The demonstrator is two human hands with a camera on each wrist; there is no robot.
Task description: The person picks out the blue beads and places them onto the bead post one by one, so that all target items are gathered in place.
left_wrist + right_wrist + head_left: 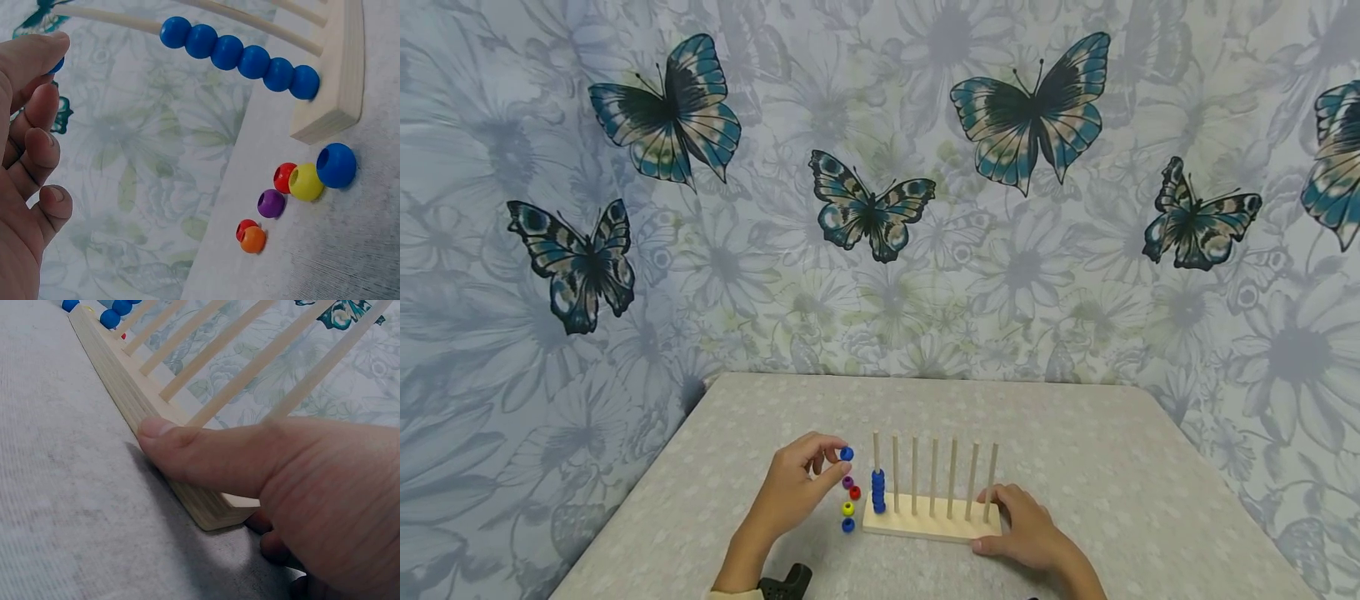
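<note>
A blue bead (847, 453) is pinched between the thumb and forefinger of my left hand (793, 487), raised just left of the first peg. In the left wrist view the fingertips hide most of this bead. The wooden peg board (925, 522) stands on the table with a row of upright pegs. Several blue beads (227, 52) are stacked on its leftmost peg; the other pegs are bare. My right hand (1026, 529) grips the board's right end, its thumb (187, 447) along the front edge.
Loose beads lie left of the board: a blue bead (336, 165), a yellow bead (306, 182), a purple bead (271, 204), an orange bead (253, 240) and two red ones. The pale patterned tabletop (737, 417) reaches back to a wall with butterflies.
</note>
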